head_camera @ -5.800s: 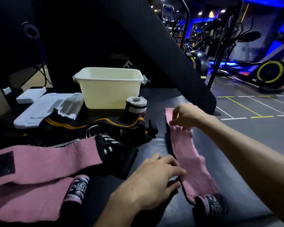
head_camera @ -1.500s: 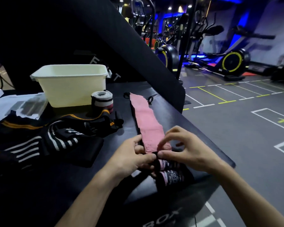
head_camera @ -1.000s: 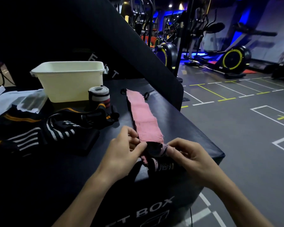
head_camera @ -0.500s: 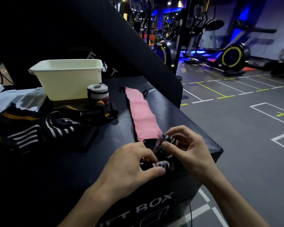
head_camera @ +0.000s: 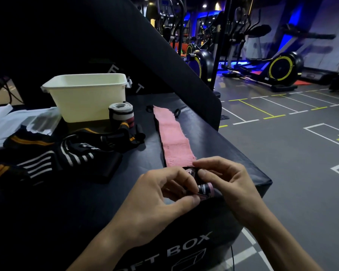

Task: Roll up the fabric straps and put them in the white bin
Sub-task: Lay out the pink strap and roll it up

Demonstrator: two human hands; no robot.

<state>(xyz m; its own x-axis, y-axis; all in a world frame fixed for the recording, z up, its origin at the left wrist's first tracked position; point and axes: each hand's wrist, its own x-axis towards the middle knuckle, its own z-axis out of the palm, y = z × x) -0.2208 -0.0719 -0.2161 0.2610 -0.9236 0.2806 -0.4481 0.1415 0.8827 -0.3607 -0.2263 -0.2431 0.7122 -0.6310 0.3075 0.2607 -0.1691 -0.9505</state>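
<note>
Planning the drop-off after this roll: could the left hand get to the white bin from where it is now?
Probably yes. The left hand pinches the pink strap at the near edge; the white bin stands open-topped at the back left. Only the low black straps and a grey rolled strap lie between.

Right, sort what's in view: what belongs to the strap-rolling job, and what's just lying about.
Job:
pink strap, near end pinched by left hand and right hand
rolled strap
striped straps
white bin

Lying about:
white lid
exercise bikes
</note>
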